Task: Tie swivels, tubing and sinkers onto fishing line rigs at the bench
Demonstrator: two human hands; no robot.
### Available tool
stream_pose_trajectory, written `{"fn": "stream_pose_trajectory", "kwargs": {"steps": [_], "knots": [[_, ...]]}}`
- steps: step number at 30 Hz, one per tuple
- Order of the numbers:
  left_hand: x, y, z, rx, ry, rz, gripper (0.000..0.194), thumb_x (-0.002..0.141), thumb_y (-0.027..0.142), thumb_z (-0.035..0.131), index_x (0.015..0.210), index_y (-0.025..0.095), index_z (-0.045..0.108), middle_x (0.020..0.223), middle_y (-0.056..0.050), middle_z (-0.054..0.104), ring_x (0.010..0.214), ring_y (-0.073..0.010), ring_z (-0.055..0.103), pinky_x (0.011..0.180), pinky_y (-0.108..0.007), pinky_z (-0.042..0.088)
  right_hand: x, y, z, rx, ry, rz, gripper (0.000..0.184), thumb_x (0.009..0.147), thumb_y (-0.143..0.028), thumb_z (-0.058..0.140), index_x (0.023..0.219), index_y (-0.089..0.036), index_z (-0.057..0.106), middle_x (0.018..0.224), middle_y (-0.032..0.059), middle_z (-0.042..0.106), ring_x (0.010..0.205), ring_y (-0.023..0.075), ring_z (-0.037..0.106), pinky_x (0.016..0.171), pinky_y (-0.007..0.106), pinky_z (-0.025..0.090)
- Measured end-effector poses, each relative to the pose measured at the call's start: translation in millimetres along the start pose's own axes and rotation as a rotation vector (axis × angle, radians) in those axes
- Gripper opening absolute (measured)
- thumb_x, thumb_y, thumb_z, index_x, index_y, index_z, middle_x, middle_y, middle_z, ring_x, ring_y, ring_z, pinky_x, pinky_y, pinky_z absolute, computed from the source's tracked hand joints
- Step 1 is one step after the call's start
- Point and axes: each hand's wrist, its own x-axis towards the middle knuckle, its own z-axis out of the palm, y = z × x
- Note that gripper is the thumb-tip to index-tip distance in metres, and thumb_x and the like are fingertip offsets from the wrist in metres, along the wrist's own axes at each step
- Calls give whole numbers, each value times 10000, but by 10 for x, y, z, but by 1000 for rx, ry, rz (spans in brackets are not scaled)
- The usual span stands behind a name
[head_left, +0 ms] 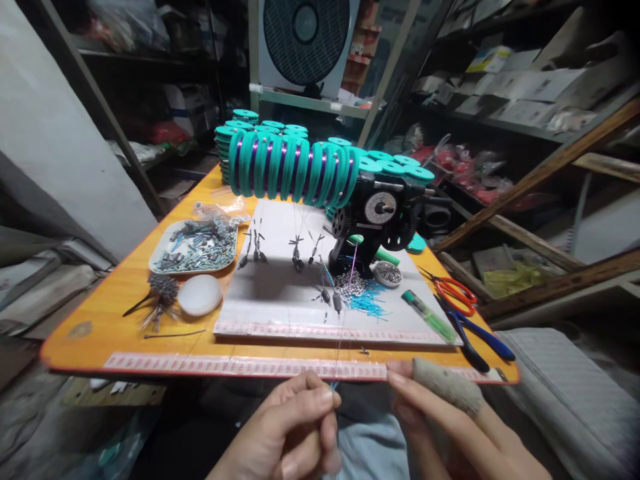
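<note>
Close to the front edge of the table, my left hand (295,427) is closed, thumb and forefinger pinching thin fishing line with a bit of blue at the grip. The line rises toward the hanging dark sinkers (337,303) above the white board (280,293). My right hand (445,420) is to the right, a grey cloth sleeve (447,387) around one finger. Its fingertips come together by the table edge; anything between them is too fine to see. A row of green foam spools (295,170) sits on the black winding machine (373,213).
A tray of small metal parts (195,250) and a white round lid (200,295) are at left. Beads (350,283), blue snippets (370,301), a green tube (430,317), red-handled scissors (455,293) and blue-handled pliers (480,337) lie right. A measuring tape (240,365) lines the front edge.
</note>
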Motion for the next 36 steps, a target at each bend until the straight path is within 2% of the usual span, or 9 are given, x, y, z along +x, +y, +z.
{"fn": "stream_pose_trajectory", "kwargs": {"steps": [4,10,15,20,23,26,28,32,36], "knots": [[10,54,19,171,-32,149,398,665,390,883,621,161,560,457,90,441,409,-16,201,467,-172,253,172,28,136,115,-158,-241,395,942,-124,561,1304,-251,657,1201,87,721,989,251,733,835,348,627],[-118,147,-14,648,252,528,355,740,437,791,644,167,583,575,45,459,536,-79,372,515,-186,295,583,54,317,162,-190,-532,256,922,-50,583,1110,-133,736,1009,104,767,963,218,696,818,314,621],[-221,294,-81,1228,326,918,134,868,252,654,739,216,658,632,24,559,533,-104,492,481,-194,376,770,-55,422,425,-341,-466,210,955,-46,508,1054,-128,674,1138,139,704,1201,236,619,1030,409,540],[-269,412,-160,1718,253,1315,176,893,45,561,914,201,639,793,-22,589,686,-127,635,648,-199,512,848,-212,545,531,-511,-243,237,932,-27,440,1043,-131,621,941,104,616,754,169,645,629,278,578],[-257,423,-230,1892,266,1467,197,884,17,560,982,168,641,890,-84,639,736,-168,682,704,-259,548,871,-256,601,496,-488,-198,235,902,-8,455,1014,-125,625,920,96,568,742,181,610,607,294,542],[-230,417,-269,2036,88,1600,278,850,-21,573,1056,150,648,994,-148,739,779,-223,730,732,-320,556,868,-272,618,433,-473,-196,222,904,-16,474,982,-130,648,874,81,561,743,196,607,591,302,528],[-211,390,-265,1952,16,1560,299,838,-27,576,1034,182,663,973,-122,771,790,-224,744,723,-308,560,831,-269,592,411,-422,-210,240,907,-8,482,1018,-124,662,915,98,593,771,198,628,626,308,549],[-162,249,-224,1228,270,1048,125,865,152,650,753,206,668,859,-70,739,770,-194,720,577,-213,533,645,-243,467,418,-136,-166,275,890,12,554,1098,-134,660,1143,140,628,1019,193,655,867,291,557],[-112,77,-158,500,288,639,183,769,315,794,697,166,717,856,-70,731,785,-170,679,692,-210,530,428,-256,414,562,-290,141,99,866,-115,682,909,-190,728,841,35,701,790,153,696,706,233,570]]}}
